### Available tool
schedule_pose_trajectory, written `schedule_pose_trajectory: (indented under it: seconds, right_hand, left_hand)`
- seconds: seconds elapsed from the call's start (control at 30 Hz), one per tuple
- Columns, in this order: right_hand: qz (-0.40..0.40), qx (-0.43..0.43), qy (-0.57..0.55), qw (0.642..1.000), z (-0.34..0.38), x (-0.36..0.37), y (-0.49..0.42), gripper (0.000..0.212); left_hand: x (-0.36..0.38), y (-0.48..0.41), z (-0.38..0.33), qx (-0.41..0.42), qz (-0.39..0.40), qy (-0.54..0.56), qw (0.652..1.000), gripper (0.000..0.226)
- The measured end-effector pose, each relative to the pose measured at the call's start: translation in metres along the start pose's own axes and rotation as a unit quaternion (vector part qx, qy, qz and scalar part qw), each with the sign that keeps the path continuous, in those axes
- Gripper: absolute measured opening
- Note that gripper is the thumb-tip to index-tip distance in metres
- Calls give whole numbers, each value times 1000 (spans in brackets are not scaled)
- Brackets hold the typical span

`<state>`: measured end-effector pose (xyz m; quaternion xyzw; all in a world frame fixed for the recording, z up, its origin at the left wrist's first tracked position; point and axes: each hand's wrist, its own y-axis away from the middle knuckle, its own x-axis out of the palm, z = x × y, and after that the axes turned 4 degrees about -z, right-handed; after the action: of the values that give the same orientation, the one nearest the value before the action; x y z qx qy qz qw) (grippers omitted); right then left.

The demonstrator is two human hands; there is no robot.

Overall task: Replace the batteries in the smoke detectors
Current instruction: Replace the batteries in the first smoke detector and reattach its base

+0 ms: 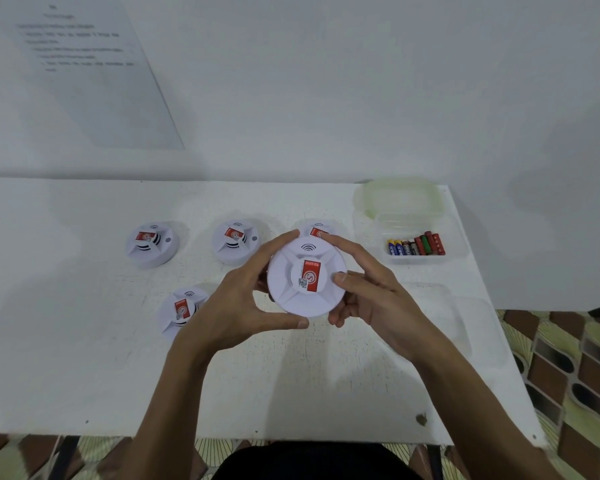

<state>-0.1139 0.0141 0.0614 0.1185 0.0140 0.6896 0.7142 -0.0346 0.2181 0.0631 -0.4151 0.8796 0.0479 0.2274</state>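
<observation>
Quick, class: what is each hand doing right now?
Left hand: grips the round white plastic smoke detector.
Right hand: grips the same detector's other side.

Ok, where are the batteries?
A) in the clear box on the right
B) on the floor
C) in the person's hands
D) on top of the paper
A: the batteries lie side by side inside the clear box, to the right of the held smoke detector.

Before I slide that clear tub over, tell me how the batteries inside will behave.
The batteries are smooth cylinders lying loose side by side, so they will probably roll and clatter. The clear tub has raised walls, which should keep them in. It is open on top, so a sharp tilt could spill them.
</observation>
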Motion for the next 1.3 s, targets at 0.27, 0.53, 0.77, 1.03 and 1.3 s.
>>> schedule_pose_trajectory:
  seconds: [0.27,0.53,0.77,1.03,1.3]
  right_hand:
    - [-3,0,-1,1000,1,-1,0,46]
    - [2,-4,43,999,6,0,2,53]
    - [43,-3,104,994,9,-5,6,93]
    - [47,-4,126,991,7,-4,5,95]
    - [53,-11,132,990,6,-5,7,94]
  left_hand:
    - [0,-2,1,-1,5,-4,1000,97]
    - [-2,-4,2,-5,5,2,1000,97]
    - [-4,-4,1,-8,12,18,1000,98]
    - [-3,-2,3,-19,28,13,999,99]
    - [-3,0,4,-19,29,17,999,98]
